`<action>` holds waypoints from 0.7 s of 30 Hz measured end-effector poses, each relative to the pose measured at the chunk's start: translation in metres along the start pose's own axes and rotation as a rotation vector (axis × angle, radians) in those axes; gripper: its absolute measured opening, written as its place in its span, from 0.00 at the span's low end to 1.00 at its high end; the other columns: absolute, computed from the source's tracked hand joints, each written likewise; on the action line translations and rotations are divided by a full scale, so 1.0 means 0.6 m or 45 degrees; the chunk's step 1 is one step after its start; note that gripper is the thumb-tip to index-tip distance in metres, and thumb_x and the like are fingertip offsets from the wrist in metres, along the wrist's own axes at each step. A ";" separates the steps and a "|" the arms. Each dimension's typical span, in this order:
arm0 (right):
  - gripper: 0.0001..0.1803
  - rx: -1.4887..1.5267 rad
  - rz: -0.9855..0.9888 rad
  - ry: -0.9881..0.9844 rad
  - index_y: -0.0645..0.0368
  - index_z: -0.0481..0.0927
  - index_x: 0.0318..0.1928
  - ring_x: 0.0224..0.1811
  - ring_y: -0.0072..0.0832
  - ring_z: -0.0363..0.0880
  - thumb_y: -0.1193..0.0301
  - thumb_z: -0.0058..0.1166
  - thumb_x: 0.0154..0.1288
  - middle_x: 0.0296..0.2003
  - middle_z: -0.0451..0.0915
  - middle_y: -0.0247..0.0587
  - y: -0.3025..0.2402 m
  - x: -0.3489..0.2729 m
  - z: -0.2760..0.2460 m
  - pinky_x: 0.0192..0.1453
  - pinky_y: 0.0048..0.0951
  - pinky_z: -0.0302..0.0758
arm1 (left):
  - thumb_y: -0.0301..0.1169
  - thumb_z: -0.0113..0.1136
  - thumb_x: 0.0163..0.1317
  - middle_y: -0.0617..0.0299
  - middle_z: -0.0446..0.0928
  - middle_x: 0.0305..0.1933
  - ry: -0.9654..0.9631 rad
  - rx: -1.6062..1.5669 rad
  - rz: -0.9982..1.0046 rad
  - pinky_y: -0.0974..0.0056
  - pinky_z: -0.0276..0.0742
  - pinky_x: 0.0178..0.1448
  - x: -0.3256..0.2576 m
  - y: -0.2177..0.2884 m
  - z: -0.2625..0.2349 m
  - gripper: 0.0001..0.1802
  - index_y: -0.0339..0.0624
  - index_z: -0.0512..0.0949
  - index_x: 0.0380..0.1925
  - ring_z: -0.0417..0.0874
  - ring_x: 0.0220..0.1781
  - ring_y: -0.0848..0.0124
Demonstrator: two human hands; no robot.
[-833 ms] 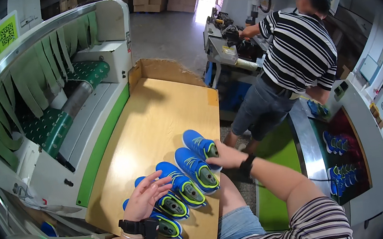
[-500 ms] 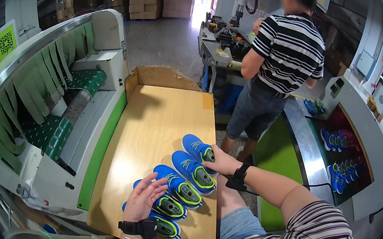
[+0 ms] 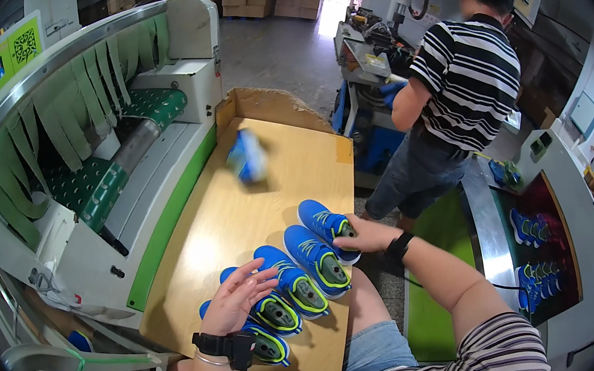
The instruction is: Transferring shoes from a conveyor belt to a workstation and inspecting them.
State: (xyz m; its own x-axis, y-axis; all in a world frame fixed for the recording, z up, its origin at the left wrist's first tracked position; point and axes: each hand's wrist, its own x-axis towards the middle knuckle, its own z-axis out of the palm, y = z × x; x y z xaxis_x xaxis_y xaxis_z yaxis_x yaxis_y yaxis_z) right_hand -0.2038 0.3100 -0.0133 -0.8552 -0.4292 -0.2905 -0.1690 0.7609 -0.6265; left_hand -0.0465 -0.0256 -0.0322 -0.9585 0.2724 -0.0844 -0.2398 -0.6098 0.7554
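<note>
Several blue sneakers with yellow-green trim and dark grey lasts inside stand in a slanting row on the wooden tabletop (image 3: 203,234). At the right end of the row, my right hand (image 3: 368,234) is closed round the heel of a blue sneaker (image 3: 316,216). My left hand (image 3: 241,300) hovers over the left part of the row, fingers apart and holding nothing. It partly hides the sneakers beneath it, near one sneaker (image 3: 277,314). Toward the far end of the tabletop is another blue shoe (image 3: 245,157), smeared by motion, with no hand on it.
On the left stands a machine with hanging green strips (image 3: 88,85) and a green conveyor belt (image 3: 108,186). A person in a striped shirt (image 3: 473,82) works at a bench beyond the table. A rack (image 3: 542,252) at the right holds more blue sneakers. A metal frame (image 3: 74,361) stands lower left.
A blurred blue shoe now appears over the far tabletop. My head view has shifted slightly left. My right hand stays on the end sneaker; the other person's arm has lowered.
</note>
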 end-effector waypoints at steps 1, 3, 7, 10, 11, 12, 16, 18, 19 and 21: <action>0.42 -0.047 0.107 -0.039 0.66 0.66 0.65 0.59 0.43 0.77 0.46 0.59 0.64 0.54 0.78 0.59 -0.041 0.012 -0.022 0.64 0.37 0.73 | 0.29 0.49 0.74 0.43 0.73 0.64 0.006 -0.009 0.005 0.58 0.73 0.67 -0.004 0.003 -0.004 0.25 0.35 0.62 0.69 0.78 0.63 0.57; 0.43 -0.288 0.118 0.056 0.67 0.67 0.66 0.63 0.46 0.74 0.42 0.54 0.66 0.59 0.75 0.62 -0.081 0.043 -0.062 0.68 0.37 0.69 | 0.29 0.49 0.75 0.43 0.73 0.64 -0.007 -0.033 0.008 0.58 0.74 0.67 -0.005 0.007 -0.003 0.25 0.35 0.62 0.69 0.78 0.63 0.57; 0.42 -0.643 -0.347 0.072 0.62 0.65 0.70 0.68 0.51 0.68 0.48 0.59 0.64 0.65 0.70 0.58 -0.185 0.136 -0.077 0.72 0.39 0.65 | 0.33 0.52 0.73 0.44 0.75 0.61 0.185 -0.045 0.197 0.57 0.75 0.62 -0.001 0.018 -0.020 0.24 0.36 0.67 0.66 0.80 0.58 0.59; 0.45 -0.757 -0.643 -0.107 0.58 0.62 0.72 0.70 0.48 0.65 0.51 0.64 0.59 0.68 0.66 0.55 -0.276 0.218 -0.038 0.72 0.40 0.65 | 0.34 0.53 0.73 0.49 0.77 0.59 0.526 0.025 0.214 0.59 0.76 0.59 0.004 0.023 -0.052 0.21 0.37 0.70 0.62 0.82 0.55 0.62; 0.47 -0.809 -0.632 -0.143 0.57 0.61 0.72 0.71 0.48 0.64 0.50 0.66 0.58 0.69 0.65 0.55 -0.302 0.254 -0.012 0.73 0.41 0.64 | 0.35 0.53 0.73 0.52 0.78 0.57 0.630 0.098 0.163 0.61 0.77 0.57 0.003 0.024 -0.062 0.19 0.39 0.72 0.60 0.83 0.52 0.65; 0.50 -0.865 -0.606 -0.171 0.57 0.60 0.73 0.71 0.48 0.63 0.49 0.67 0.56 0.70 0.63 0.54 -0.317 0.294 0.019 0.73 0.42 0.64 | 0.35 0.53 0.73 0.53 0.78 0.57 0.646 0.114 0.153 0.62 0.77 0.56 0.004 0.025 -0.065 0.19 0.39 0.72 0.60 0.83 0.52 0.65; 0.53 -0.633 -0.581 -0.040 0.46 0.63 0.73 0.72 0.56 0.60 0.37 0.65 0.50 0.72 0.59 0.57 -0.387 0.401 0.160 0.71 0.53 0.65 | 0.35 0.52 0.73 0.53 0.78 0.57 0.616 0.165 0.191 0.64 0.79 0.54 -0.003 0.040 -0.067 0.19 0.39 0.71 0.60 0.83 0.51 0.66; 0.52 -0.851 -0.609 -0.111 0.41 0.64 0.73 0.79 0.58 0.43 0.41 0.68 0.48 0.76 0.51 0.47 -0.425 0.357 0.248 0.68 0.78 0.55 | 0.35 0.52 0.73 0.53 0.78 0.57 0.637 0.170 0.230 0.64 0.79 0.53 -0.015 0.041 -0.086 0.19 0.39 0.71 0.60 0.83 0.50 0.66; 0.49 -1.022 -0.533 -0.257 0.38 0.66 0.72 0.79 0.61 0.39 0.44 0.69 0.49 0.76 0.51 0.47 -0.404 0.358 0.279 0.67 0.82 0.49 | 0.35 0.52 0.73 0.53 0.78 0.56 0.636 0.157 0.231 0.64 0.78 0.52 -0.012 0.044 -0.080 0.19 0.39 0.71 0.60 0.83 0.50 0.66; 0.45 -1.244 -0.640 -0.197 0.38 0.71 0.68 0.78 0.67 0.32 0.47 0.71 0.47 0.76 0.51 0.45 -0.363 0.370 0.308 0.66 0.86 0.43 | 0.35 0.52 0.73 0.53 0.78 0.56 0.665 0.157 0.247 0.66 0.78 0.49 -0.015 0.054 -0.071 0.18 0.39 0.72 0.58 0.83 0.48 0.68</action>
State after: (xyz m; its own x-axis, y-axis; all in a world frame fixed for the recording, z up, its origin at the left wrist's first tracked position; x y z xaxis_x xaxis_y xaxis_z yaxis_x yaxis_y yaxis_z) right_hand -0.2664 -0.0411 -0.0752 -0.5220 -0.8010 -0.2931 -0.8514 0.5102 0.1219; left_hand -0.0524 -0.0796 -0.0346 -0.9397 -0.2592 -0.2229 -0.0620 -0.5121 0.8567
